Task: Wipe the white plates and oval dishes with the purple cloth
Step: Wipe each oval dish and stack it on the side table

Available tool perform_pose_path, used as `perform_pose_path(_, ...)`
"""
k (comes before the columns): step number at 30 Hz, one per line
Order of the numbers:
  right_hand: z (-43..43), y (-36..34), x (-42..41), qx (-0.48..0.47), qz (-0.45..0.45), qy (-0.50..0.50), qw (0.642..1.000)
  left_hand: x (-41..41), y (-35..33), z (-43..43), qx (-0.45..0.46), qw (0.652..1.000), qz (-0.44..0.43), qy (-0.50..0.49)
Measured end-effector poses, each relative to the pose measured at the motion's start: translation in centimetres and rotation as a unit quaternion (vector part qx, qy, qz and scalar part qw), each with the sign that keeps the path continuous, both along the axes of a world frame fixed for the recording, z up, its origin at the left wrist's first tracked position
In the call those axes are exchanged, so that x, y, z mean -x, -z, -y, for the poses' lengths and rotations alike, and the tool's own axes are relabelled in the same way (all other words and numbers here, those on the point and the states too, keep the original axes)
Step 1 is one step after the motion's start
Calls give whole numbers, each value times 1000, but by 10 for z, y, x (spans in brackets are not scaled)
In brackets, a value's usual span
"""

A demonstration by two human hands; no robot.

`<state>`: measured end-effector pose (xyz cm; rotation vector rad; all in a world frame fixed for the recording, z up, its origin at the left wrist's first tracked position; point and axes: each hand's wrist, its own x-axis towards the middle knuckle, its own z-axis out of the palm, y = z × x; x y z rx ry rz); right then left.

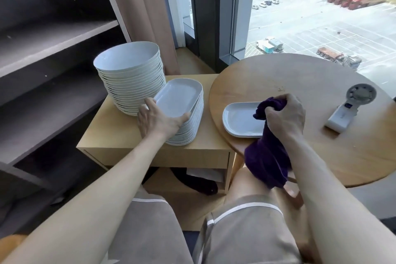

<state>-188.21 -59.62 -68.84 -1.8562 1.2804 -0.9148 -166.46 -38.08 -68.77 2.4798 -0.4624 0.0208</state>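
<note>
The round worktop [300, 83] holds an oval dish [237, 118] at its left edge. On the square worktop [111, 133] beside it, a stack of plates [132, 83] stands back left, with a stack of oval dishes [188, 133] just beside it. The right hand [285, 115] clenches the bunched purple cloth [267, 161] above the oval dish. The left hand [156, 120] grips the near end of the stack's top dish [175, 96].
</note>
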Motion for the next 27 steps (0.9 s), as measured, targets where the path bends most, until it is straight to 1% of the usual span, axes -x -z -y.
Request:
perform_pose_path(3, 3, 6, 1, -16, -16, 0, 1000, 4, 3, 0, -19, 1000, -9, 1)
perform_pose_path(5, 5, 11, 2, -39, -46, -11, 998, 6, 4, 1, -17, 1000, -13, -7)
perform_pose_path(9, 5, 13, 3, -94, -151, -59, 982, 14, 6, 5, -17, 999, -26, -25)
perform_pose_path(11, 4, 12, 3, -98, -198, -86, 971, 17, 6, 8, -22, 999, -37, -29)
perform_pose_path(12, 4, 12, 3, -93, -219, -95, 967, 20, 5, 9, -29, 999, -25, -29)
perform_pose_path(13, 4, 12, 2, -87, -237, -102, 962, 23, 5, 9, -32, 999, 11, -22)
perform_pose_path(14, 4, 13, 1, -80, -251, -106, 959, 29, 4, 10, -20, 997, 73, -2)
perform_pose_path(15, 3, 14, -1, -73, -261, -107, 957, 36, 4, 13, 13, 989, 141, 37)
perform_pose_path(16, 1, 16, -3, -66, -270, -108, 955, 45, 4, 19, 50, 977, 184, 95)
perform_pose_path(17, 0, 17, -4, -57, -278, -108, 953, 55, 4, 27, 79, 966, 183, 165)
perform_pose_path(18, -1, 18, -6, -47, -287, -109, 951, 64, 6, 37, 87, 957, 138, 240)
perform_pose_path(19, -3, 19, -8, -37, -294, -110, 949, 70, 10, 47, 69, 948, 68, 305)
perform_pose_path(21, -6, 20, -10, -15, -302, -115, 946, 75, 18, 68, -4, 919, -56, 389)
perform_pose_path(22, -7, 21, -10, -8, -303, -117, 946, 72, 21, 76, -37, 908, -92, 406)
perform_pose_path(24, -7, 23, -11, 6, -300, -123, 946, 61, 29, 90, -66, 897, -148, 411)
perform_pose_path(25, -7, 25, -11, 11, -296, -125, 947, 54, 34, 94, -72, 892, -167, 414)
perform_pose_path(27, -4, 27, -11, 19, -284, -133, 949, 46, 44, 98, -73, 885, -178, 423)
